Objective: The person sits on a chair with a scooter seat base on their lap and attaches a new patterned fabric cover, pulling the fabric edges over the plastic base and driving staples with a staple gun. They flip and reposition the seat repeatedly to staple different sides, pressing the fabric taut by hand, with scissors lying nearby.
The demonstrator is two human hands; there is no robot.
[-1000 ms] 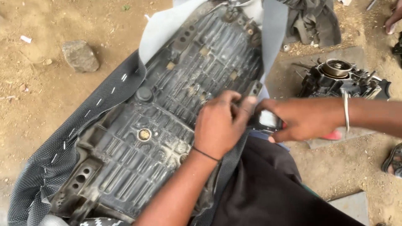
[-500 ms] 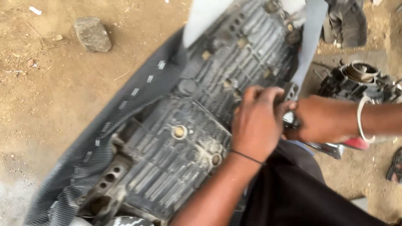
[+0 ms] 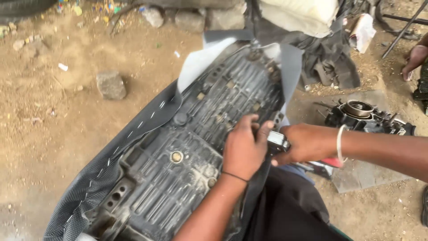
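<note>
Over the upturned black ribbed plastic seat base [image 3: 178, 178], the left hand [image 3: 244, 149] pinches the dark cover edge [image 3: 263, 172] while the right hand [image 3: 307, 143] grips a metal stapler [image 3: 277, 142], so a slip could, I judge, drive 1 staple into the fingers [image 3: 263, 130].

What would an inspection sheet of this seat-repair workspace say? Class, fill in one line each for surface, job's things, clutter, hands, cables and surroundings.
Surface: bare dirt ground.
Job's things: upturned seat base, black ribbed plastic; dotted black cover folded over its edge; metal stapler-like tool with a red handle.
Clutter: stone; engine part on a slab; dark cloths.
Hands: left hand presses the seat edge; right hand grips the tool.
Cables: nothing seen.
Surroundings: another person's foot at upper right.
</note>
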